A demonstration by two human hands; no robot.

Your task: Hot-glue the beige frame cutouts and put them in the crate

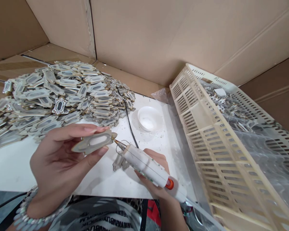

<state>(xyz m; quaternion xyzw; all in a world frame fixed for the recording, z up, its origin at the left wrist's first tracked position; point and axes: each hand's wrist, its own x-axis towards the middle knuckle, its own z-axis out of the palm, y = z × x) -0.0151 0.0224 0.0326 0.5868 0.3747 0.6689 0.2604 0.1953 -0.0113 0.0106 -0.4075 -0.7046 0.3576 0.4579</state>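
In my left hand (62, 160), a grey ornate metal label frame (86, 143) with an oval-like opening is pinched between thumb and fingers. My right hand (156, 179) is wrapped around a white pen-shaped glue gun (146, 165) with a metal nozzle and an orange button. The nozzle tip touches, or nearly touches, the right end of the frame. Below the nozzle, a few smaller grey frames (121, 162) lie on the white tabletop (103, 179). My right fingers are partly hidden behind the glue gun.
A big heap of similar frames (69, 85) covers the back left. A white bowl (150, 118) stands near the middle, beside a black cable (130, 123). On the right is a slatted cream plastic crate (214, 138) holding metal pieces (231, 107) and clear plastic. Cardboard walls (163, 35) enclose the back.
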